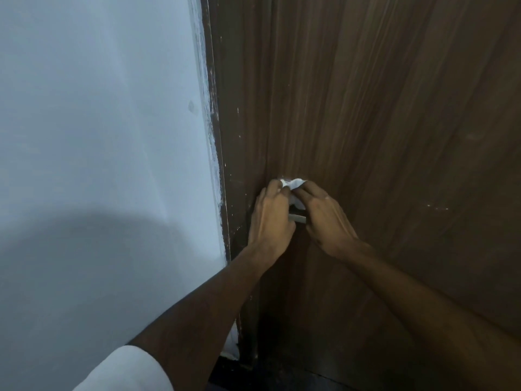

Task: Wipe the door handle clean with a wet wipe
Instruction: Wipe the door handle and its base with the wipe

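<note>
Background: pale wall (98, 122) on the left, dark wooden door (380, 108) on the right, with a chipped frame edge (222, 193) between them.
Door handle: only a short metal piece (297, 218) shows between the two hands; the rest is hidden, so its full shape cannot be told.
Wet wipe: white, crumpled (296, 185), sitting just above the visible metal, pinched between the fingers of both hands and close against the door.
Left hand: its grip (272, 218) is closed, fingertips curled on the left part of the wipe.
Right hand: its grip (324, 218) is also closed on the wipe, from the right side, fingers bent over it.
Handling of the wipe: I judge it very light, soft and limp; it will fold and bunch easily and may tear if pulled hard between two hands. Being moist, it can slide in the fingers, so a bunched hold is safer than a flat corner pinch.
Handling of the handle: rigid and smooth metal, fixed to the door; probably slippery when damp. Best is to wrap the wipe around the bar and rub along its length.
Risk: lever may turn under pressure.
</note>
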Action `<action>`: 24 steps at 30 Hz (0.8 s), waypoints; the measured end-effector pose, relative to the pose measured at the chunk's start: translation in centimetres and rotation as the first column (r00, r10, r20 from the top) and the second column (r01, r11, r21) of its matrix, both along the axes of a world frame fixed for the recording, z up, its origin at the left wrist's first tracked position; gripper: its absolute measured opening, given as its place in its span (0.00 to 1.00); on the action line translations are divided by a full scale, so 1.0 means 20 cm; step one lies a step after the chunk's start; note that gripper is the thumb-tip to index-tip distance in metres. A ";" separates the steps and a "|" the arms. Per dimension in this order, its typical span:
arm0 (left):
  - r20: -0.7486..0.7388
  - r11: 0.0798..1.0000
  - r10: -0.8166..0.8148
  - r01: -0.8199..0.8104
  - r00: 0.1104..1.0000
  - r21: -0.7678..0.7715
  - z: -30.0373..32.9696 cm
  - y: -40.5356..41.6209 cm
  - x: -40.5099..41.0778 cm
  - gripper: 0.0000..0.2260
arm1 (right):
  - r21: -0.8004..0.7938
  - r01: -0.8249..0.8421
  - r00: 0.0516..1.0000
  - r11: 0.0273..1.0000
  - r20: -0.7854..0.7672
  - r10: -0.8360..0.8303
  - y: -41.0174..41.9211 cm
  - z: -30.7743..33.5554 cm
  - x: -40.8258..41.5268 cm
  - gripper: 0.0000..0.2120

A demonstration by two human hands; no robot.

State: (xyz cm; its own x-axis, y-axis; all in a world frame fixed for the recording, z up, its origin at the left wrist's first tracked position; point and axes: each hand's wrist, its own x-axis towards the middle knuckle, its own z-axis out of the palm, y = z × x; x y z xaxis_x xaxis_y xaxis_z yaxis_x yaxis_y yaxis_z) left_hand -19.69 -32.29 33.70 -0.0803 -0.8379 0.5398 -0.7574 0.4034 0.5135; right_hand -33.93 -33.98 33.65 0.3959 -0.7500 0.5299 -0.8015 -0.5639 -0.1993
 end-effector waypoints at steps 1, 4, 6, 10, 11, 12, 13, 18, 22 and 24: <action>-0.039 1.000 0.005 -0.006 0.999 -0.019 0.00 0.00 0.01 0.24 | -0.011 -0.006 1.000 1.000 0.001 0.006 0.00 0.00 0.00 0.30; -0.122 0.999 0.043 -0.041 0.992 0.021 -0.04 0.01 0.02 0.26 | 0.008 -0.005 0.999 1.000 -0.039 0.005 -0.02 -0.01 0.00 0.34; -0.184 0.995 0.045 -0.028 0.982 0.095 -0.10 0.03 0.02 0.26 | -0.002 0.006 0.991 1.000 -0.133 -0.006 -0.03 -0.01 0.00 0.33; -0.355 0.978 0.102 -0.029 0.929 0.205 -0.16 0.05 -0.01 0.27 | -0.003 0.034 0.949 0.999 -0.313 -0.033 -0.03 -0.04 0.04 0.34; -0.404 0.978 0.121 -0.039 0.907 0.204 -0.16 0.04 -0.02 0.25 | 0.007 0.039 0.948 0.999 -0.318 -0.035 -0.03 -0.04 0.06 0.34; -0.448 0.978 0.140 -0.053 0.883 0.203 -0.16 0.04 -0.04 0.23 | 0.016 0.040 0.951 0.999 -0.308 -0.033 -0.03 -0.04 0.07 0.32; -0.494 0.975 0.163 -0.064 0.854 0.211 -0.16 0.04 -0.05 0.21 | 0.026 0.039 0.956 0.999 -0.291 -0.030 -0.03 -0.03 0.08 0.31; -0.756 0.909 0.323 0.035 0.569 0.415 -0.21 0.06 -0.12 0.16 | -0.085 -0.021 0.931 0.996 -0.364 -0.011 -0.01 0.03 0.11 0.21; -0.777 0.865 0.399 0.081 0.486 0.495 -0.26 0.07 -0.13 0.13 | -0.182 -0.062 0.848 0.981 -0.528 -0.044 -0.02 0.03 0.18 0.17; -0.760 0.837 0.397 0.137 0.514 0.529 -0.29 0.09 -0.12 0.10 | -0.194 -0.081 0.831 0.978 -0.554 -0.041 -0.02 0.00 0.19 0.19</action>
